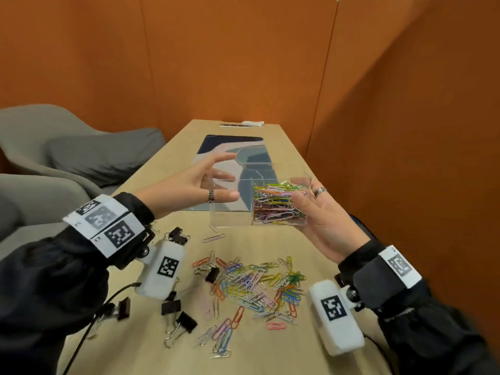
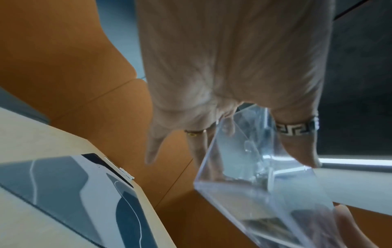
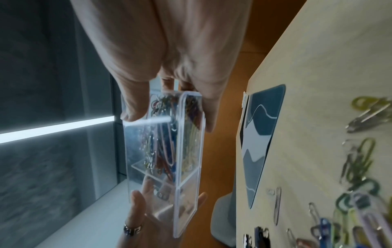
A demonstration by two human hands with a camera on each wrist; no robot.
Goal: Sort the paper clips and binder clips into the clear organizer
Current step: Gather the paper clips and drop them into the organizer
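The right hand (image 1: 322, 212) grips the clear organizer (image 1: 235, 209) mid-frame, likely steadying it for filling; the left hand (image 1: 200, 182), fingers spread, merely touches its empty end.

Table (image 1: 173, 147): paper clips (image 1: 259, 288), binder clips (image 1: 184, 320) (scattered), mat (image 1: 232, 144).

One clear organizer (image 1: 232, 209), roughly six black binder clips (image 1: 186, 322), dozens of paper clips (image 1: 257, 288), two hands.
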